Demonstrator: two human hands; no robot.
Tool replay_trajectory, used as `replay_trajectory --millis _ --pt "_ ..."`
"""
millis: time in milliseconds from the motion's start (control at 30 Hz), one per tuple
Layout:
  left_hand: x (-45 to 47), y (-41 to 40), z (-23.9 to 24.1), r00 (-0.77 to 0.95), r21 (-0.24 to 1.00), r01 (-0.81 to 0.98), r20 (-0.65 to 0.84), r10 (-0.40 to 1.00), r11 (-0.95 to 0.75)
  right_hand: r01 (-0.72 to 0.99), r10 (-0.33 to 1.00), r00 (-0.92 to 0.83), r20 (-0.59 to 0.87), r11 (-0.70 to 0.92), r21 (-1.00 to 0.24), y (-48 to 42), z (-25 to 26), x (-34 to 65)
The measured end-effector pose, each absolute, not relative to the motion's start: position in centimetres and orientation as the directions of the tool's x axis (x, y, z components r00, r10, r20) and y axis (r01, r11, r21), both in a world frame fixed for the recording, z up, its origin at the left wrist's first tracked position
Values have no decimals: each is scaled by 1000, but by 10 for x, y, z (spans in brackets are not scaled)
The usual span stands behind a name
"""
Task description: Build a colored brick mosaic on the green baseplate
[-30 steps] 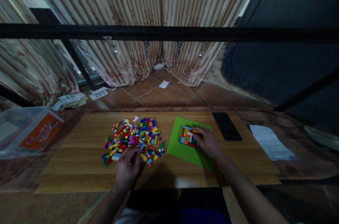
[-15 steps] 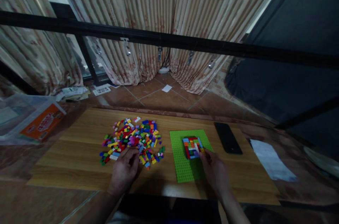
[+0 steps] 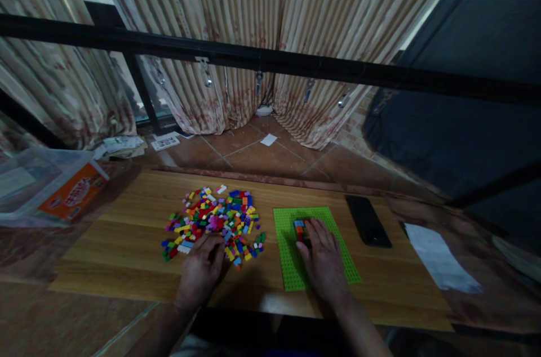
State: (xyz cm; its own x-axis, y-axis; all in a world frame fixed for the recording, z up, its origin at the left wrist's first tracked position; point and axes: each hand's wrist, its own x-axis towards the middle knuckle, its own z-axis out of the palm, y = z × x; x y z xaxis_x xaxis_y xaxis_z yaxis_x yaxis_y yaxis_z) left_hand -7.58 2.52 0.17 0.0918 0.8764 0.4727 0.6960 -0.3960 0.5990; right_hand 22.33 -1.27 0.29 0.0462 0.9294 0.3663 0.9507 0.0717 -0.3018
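Note:
A heap of small coloured bricks point(image 3: 215, 221) lies on the wooden table point(image 3: 127, 244). My left hand point(image 3: 202, 270) rests at the heap's near edge, fingers curled down onto the bricks; what they pinch is hidden. To the right lies a green baseplate point(image 3: 287, 267) with a small multicoloured brick build point(image 3: 299, 227) on it. My right hand point(image 3: 323, 258) lies flat over that build, fingers stretched out and covering most of it.
A black phone point(image 3: 367, 221) lies right of the baseplate, and a white paper point(image 3: 439, 258) further right. A clear plastic bag with an orange box point(image 3: 67, 193) sits at the table's left end. A black bar point(image 3: 270, 64) and curtains stand behind.
My right hand moved from the near right corner of the build to lie flat on top of it. The baseplate has shifted slightly. My left hand stayed at the heap's edge.

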Motion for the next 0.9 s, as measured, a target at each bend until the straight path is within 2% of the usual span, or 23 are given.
replay_trajectory --millis 167,500,900 --pt "-77 25 -2 97 601 694 467 879 -396 968 946 -9 325 90 -235 -12 -9 215" --pt "-75 26 1 96 590 710 461 882 -386 975 952 -30 305 94 -200 -14 -8 214" --pt "-75 22 6 87 614 695 444 892 -373 980 929 -19 370 91 -179 -11 -14 213"
